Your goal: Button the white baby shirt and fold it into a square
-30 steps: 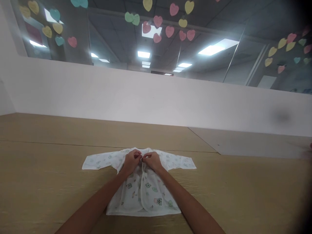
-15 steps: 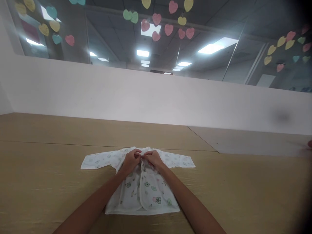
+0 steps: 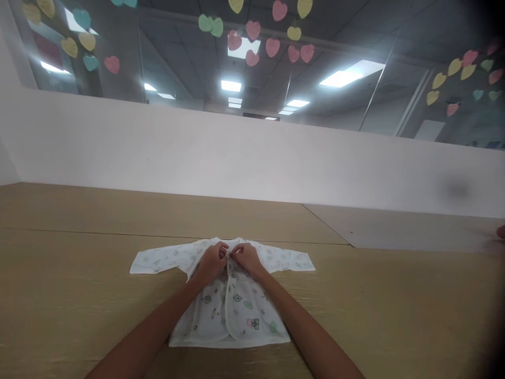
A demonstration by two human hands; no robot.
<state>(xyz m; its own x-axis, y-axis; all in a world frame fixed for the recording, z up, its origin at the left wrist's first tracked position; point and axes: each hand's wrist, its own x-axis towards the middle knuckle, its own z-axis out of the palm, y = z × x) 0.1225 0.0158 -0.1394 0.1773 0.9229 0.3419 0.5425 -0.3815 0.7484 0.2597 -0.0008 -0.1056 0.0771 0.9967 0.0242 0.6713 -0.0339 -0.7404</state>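
Pastel heart-shaped paper notes (image 3: pixel 112 65) in yellow, teal and pink dot the far left of a clear glass partition (image 3: pixel 169 63), which stands above a plain white wall (image 3: pixel 158 147). Below, a tan, wood-grained surface (image 3: pixel 71 295) spreads from the left edge across the near part of the scene, with a thin dark seam (image 3: pixel 79 231) running along its far side. Left of centre, one sleeve of a small white cloth jacket (image 3: pixel 236 321), printed with little green and pink figures, stretches out flat. The left hand (image 3: pixel 213 261) comes next, fingers curled and tips nearly closed, pinching the jacket's front edge just below the neckline. Right beside it, the right hand (image 3: pixel 248 259) has its thumb and forefinger drawn together on the same spot. The jacket lies spread on the surface between the forearms, collar far and hem near, its front edges meeting down the middle; its other sleeve reaches right. Farther right, a pale grey panel (image 3: pixel 394 226) adjoins the tan surface, and a small blurred shape (image 3: pixel 501 231), too indistinct to identify, shows at the right edge.
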